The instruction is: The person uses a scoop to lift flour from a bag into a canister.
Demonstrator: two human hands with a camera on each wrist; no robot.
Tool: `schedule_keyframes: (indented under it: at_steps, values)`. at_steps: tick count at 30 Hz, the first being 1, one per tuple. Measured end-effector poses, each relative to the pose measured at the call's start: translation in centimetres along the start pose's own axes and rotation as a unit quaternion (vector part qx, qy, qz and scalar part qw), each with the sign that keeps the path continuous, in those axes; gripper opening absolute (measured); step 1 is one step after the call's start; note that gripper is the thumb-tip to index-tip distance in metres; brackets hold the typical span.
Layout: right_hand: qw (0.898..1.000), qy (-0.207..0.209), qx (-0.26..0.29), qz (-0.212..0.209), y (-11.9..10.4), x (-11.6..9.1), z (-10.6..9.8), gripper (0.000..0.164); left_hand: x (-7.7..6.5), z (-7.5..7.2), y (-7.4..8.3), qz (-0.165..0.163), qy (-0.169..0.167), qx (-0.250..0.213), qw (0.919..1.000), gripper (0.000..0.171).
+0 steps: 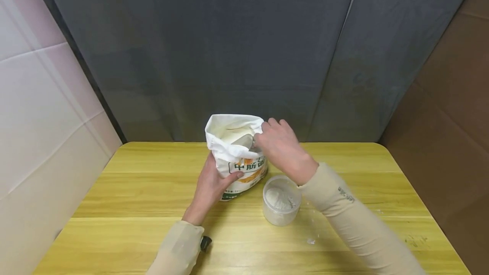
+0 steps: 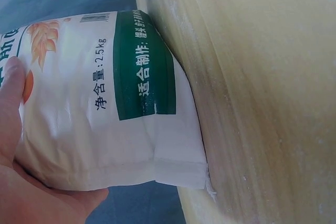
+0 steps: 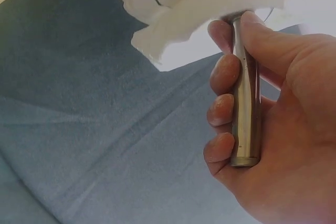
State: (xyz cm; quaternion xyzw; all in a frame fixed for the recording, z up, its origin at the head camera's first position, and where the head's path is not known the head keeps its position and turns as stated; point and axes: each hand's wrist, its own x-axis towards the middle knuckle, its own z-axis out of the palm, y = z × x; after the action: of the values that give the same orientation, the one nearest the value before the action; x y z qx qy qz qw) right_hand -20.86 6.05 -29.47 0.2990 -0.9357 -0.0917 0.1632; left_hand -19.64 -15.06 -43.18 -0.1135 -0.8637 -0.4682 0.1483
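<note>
A white flour bag [image 1: 225, 151] with green and orange print stands on the table, its mouth wide and its top tilted. My left hand [image 1: 211, 185] grips its side, thumb across the front; the left wrist view shows the bag's lower end [image 2: 89, 124] against the wood. My right hand [image 1: 283, 150] is at the right rim of the mouth and holds a metal scoop [image 1: 244, 141]. In the right wrist view my fingers curl round the scoop's handle [image 3: 245, 114]. The scoop's head lies inside the bag, beside the pale flour [image 1: 230, 134]; part of it is hidden.
A clear round tub [image 1: 280, 219] with a heap of flour [image 1: 278, 197] stands right of the bag, below my right forearm. White specks [image 1: 310, 241] lie on the wooden table [image 1: 133, 207]. A dark grey curtain [image 1: 206, 46] hangs behind the table's far edge.
</note>
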Motion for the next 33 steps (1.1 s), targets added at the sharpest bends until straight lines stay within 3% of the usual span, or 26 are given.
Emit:
schedule_keyframes:
  at_steps: [15,33]
  values:
    - [1.0,0.017,0.014,-0.005,-0.6,0.0,1.0,0.006,-0.1,0.0,0.2,-0.012,-0.004,0.007,0.9999,0.095]
    - [0.999,0.023,0.031,-0.002,-1.2,0.3,1.8,0.012,-0.2,-0.3,0.0,-0.024,-0.006,0.011,0.9996,0.095]
